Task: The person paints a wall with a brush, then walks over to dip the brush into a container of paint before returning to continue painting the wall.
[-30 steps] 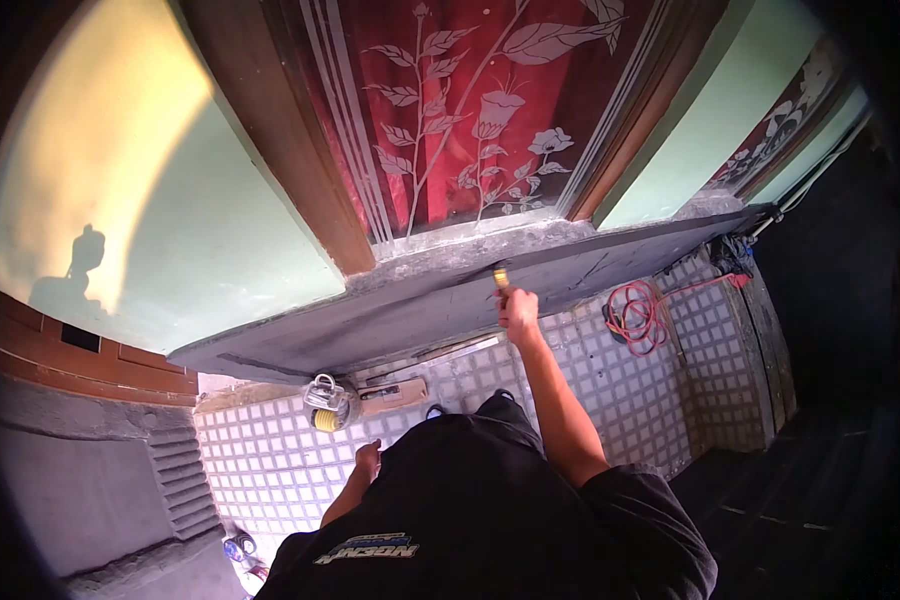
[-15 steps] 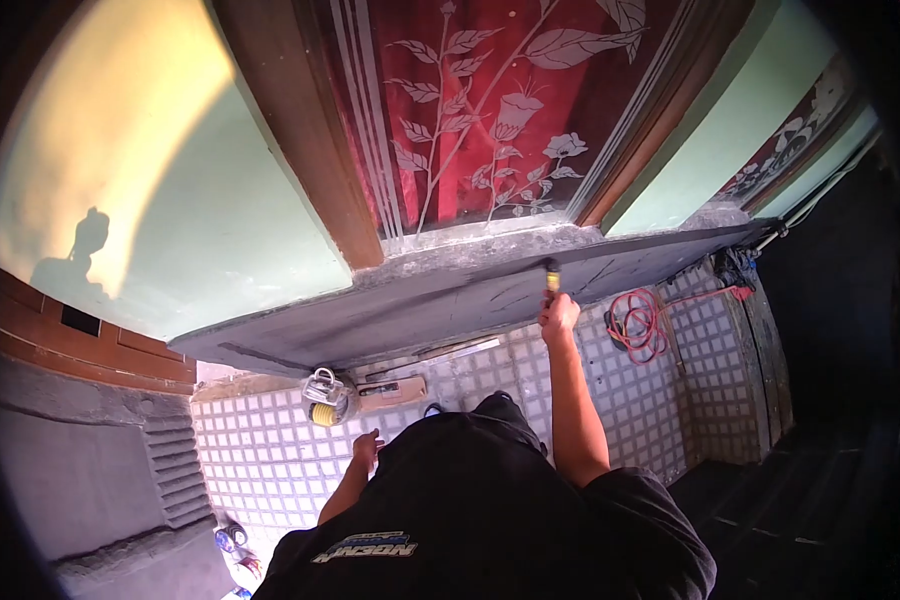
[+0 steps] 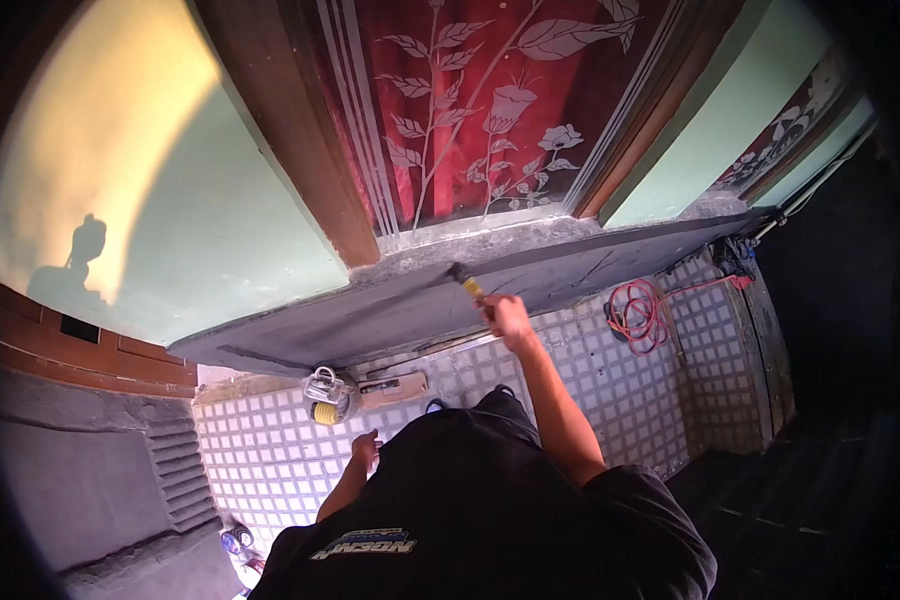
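Right hand [image 3: 507,320] gripped paintbrush [image 3: 472,287], bristles [image 3: 459,271] at its 10–11 o'clock against grey wall [image 3: 400,312]. Left hand [image 3: 367,449] hung by black shirt [image 3: 480,490], 7–8 o'clock; couldn't tell if spread.

From my end, the right fingers [image 3: 494,311] cover most of the handle of the brush [image 3: 471,286]. The left fingers [image 3: 372,440] show too small for me to read. The shirt [image 3: 470,490] hides most of the shoes [image 3: 435,406], and I can't read its blurred lettering [image 3: 363,544]. The top edge cuts off the window [image 3: 460,110].
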A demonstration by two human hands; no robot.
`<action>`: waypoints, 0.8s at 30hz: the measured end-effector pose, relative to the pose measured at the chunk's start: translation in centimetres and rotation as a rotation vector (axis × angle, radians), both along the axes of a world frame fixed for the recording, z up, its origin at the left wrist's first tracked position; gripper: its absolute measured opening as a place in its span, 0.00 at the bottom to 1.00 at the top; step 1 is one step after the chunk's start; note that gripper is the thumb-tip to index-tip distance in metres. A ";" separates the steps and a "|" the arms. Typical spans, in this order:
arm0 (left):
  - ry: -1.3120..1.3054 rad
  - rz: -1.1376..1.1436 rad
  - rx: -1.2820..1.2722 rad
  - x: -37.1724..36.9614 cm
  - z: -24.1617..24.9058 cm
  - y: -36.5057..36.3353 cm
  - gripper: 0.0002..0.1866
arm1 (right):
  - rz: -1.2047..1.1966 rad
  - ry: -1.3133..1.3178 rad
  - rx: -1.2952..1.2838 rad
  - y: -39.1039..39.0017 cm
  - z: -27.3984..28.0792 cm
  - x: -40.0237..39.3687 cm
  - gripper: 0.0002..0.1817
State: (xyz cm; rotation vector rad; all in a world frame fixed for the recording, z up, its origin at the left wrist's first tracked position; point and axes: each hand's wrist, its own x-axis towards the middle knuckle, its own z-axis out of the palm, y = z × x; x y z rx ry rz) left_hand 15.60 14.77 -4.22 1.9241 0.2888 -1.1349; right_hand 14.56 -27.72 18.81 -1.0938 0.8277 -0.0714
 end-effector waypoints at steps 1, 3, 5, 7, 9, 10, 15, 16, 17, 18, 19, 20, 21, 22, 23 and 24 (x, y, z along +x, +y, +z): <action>0.123 0.175 0.017 0.4 -0.5 -0.5 0.16 | -0.106 0.020 -0.063 -0.9 -0.2 -0.2 0.11; 0.245 0.359 0.029 0.9 -0.7 -1.1 0.17 | -0.264 0.011 -0.117 -3.2 -0.5 -1.1 0.11; 0.202 0.327 -0.031 1.0 0.0 -1.2 0.20 | -0.464 0.009 -0.045 -5.4 -1.7 -1.9 0.11; 0.211 0.325 -0.015 0.8 -0.2 -1.1 0.20 | -0.720 0.010 -0.003 -6.5 -1.9 -2.1 0.11; 0.216 0.319 0.004 0.7 -1.5 -0.5 0.21 | -0.793 0.020 0.008 -6.6 -1.8 -2.0 0.11; 0.242 0.324 -0.015 0.5 -2.5 0.0 0.20 | -0.774 0.004 -0.009 -6.2 -1.7 -1.6 0.10; -0.122 -0.164 -0.011 -0.9 -2.2 2.0 0.18 | -0.424 0.022 0.046 -0.4 -1.3 1.0 0.09; -0.122 -0.169 -0.011 -0.9 -2.3 2.1 0.18 | -0.279 0.026 0.072 0.6 -1.4 1.1 0.09; -0.103 -0.167 -0.036 -0.8 -2.3 2.2 0.18 | -0.159 0.004 0.082 1.5 -1.2 0.9 0.10; -0.083 -0.162 -0.061 -0.8 -2.4 2.3 0.18 | -0.064 -0.019 -0.040 1.9 -1.3 0.7 0.10; -0.084 -0.161 -0.062 -0.6 -2.7 1.9 0.18 | 0.034 -0.042 -0.162 2.2 -1.4 0.6 0.10; 0.065 0.048 -0.030 -0.3 -2.9 1.2 0.19 | 0.038 -0.043 -0.163 1.9 -1.4 0.4 0.10; 0.214 0.259 0.003 -0.1 -2.9 0.8 0.19 | -0.016 -0.020 -0.159 1.2 -1.3 -0.1 0.11; 0.214 0.266 0.002 -0.1 -2.9 0.7 0.19 | -0.068 0.003 -0.153 0.5 -1.2 -0.7 0.11; 0.244 0.331 -0.020 0.1 -3.2 0.6 0.19 | -0.172 -0.003 -0.132 -1.0 -1.8 -1.1 0.11; 0.274 0.397 -0.045 0.3 -2.9 0.2 0.20 | -0.285 0.027 -0.137 -2.4 -2.0 -1.4 0.11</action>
